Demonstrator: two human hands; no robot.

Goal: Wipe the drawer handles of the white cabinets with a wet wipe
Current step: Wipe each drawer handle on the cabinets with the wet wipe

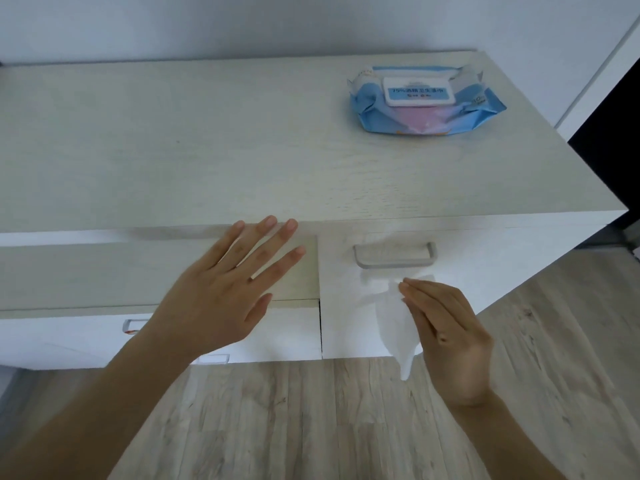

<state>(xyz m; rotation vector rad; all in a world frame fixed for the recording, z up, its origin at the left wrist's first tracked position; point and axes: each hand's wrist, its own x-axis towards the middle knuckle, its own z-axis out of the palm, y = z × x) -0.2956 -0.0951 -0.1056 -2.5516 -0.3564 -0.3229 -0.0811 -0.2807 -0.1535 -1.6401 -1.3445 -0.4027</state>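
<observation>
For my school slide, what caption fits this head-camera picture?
Right hand holds a wet wipe near a grey drawer handle; left hand spread open nearby.

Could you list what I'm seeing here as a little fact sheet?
left hand: open, fingers spread, holding nothing
right hand: pinches the wet wipe
wet wipe: white, hanging just below the drawer handle
drawer handle: grey bar on the right-hand white drawer
wipe pack: blue, lid closed, on the cabinet top

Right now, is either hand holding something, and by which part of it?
The right hand pinches a white wipe with its fingertips by the upper edge, and the rest hangs down. The left hand is open and holds nothing.
</observation>
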